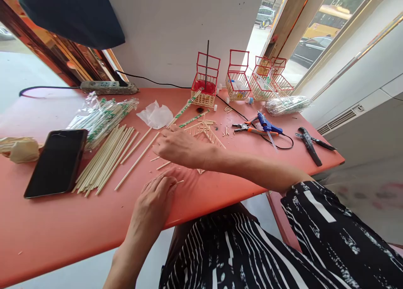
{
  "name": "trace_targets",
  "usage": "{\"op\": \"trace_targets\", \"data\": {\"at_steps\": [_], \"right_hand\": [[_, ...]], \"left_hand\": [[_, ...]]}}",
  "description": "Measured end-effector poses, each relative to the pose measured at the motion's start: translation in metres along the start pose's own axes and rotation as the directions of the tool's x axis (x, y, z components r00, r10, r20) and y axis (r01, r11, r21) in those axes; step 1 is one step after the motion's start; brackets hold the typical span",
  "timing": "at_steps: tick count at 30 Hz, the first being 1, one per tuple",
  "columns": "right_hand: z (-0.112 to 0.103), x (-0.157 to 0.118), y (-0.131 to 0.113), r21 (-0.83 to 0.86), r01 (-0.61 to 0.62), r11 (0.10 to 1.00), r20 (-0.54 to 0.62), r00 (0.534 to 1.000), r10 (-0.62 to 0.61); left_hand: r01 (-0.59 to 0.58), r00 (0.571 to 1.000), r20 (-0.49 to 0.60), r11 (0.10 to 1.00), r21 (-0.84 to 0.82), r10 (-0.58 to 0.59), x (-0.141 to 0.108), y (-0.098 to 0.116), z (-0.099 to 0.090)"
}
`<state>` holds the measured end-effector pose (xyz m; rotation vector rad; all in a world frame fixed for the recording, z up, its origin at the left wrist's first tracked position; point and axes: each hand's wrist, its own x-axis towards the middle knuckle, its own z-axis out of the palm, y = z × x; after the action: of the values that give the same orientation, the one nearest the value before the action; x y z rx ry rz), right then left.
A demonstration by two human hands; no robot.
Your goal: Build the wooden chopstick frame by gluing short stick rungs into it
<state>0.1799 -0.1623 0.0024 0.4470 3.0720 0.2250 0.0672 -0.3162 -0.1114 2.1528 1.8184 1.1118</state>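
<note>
**Short stick pinched by left hand as right hand is held over the sticks**

A short stick (180, 181) is clamped between the thumb and fingers of the left hand (157, 192), its pale tip left jutting out near the table's front edge. The right hand (178, 146) is stretched across the red table (78, 226), its fingers bent downward; whether anything is gripped by them cannot be told. A small stick frame (206, 131) is partly covered by the right forearm. To the left, a row of loose sticks (105, 161) is spread beside a phone (56, 163). To the right, a blue glue gun (266, 123) is laid against orange-handled pliers (252, 130). Red-rimmed baskets (238, 85) are lined up at the back.
</note>
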Motion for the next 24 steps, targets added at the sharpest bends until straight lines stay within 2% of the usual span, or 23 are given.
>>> {"op": "trace_targets", "data": {"at_steps": [3,6,9,12,15,18,21,24], "right_hand": [[0.003,0.008,0.000,-0.012,-0.003,1.000,0.033,0.999,0.003],[-0.008,0.003,0.005,0.001,-0.037,0.999,0.045,0.998,0.037],[-0.025,-0.018,0.020,0.040,-0.090,0.995,-0.012,0.996,0.091],[-0.037,-0.056,0.039,0.151,-0.201,0.968,-0.131,0.967,0.221],[-0.034,-0.100,0.056,0.293,-0.300,0.908,-0.254,0.891,0.377],[-0.018,-0.140,0.067,0.432,-0.373,0.821,-0.328,0.783,0.529],[0.007,-0.168,0.070,0.548,-0.427,0.719,-0.293,0.708,0.643],[0.033,-0.185,0.065,0.603,-0.448,0.660,-0.242,0.686,0.687]], "left_hand": [[-0.024,0.999,0.044,1.000,0.019,0.024,0.011,-0.001,0.001],[-0.002,0.995,0.098,0.999,0.041,-0.002,0.018,-0.003,0.002],[0.028,0.994,0.107,0.998,0.059,-0.034,0.021,-0.006,0.005],[0.060,0.991,0.115,0.995,0.083,-0.069,0.024,-0.011,0.006],[0.090,0.990,0.096,0.992,0.093,-0.099,0.027,-0.013,0.003],[0.111,0.993,0.027,0.993,0.044,-0.113,0.029,-0.009,-0.004],[0.206,0.978,-0.038,0.978,-0.002,-0.206,0.030,0.000,-0.010],[0.326,0.943,-0.051,0.943,-0.070,-0.329,0.030,0.012,-0.013]]}}
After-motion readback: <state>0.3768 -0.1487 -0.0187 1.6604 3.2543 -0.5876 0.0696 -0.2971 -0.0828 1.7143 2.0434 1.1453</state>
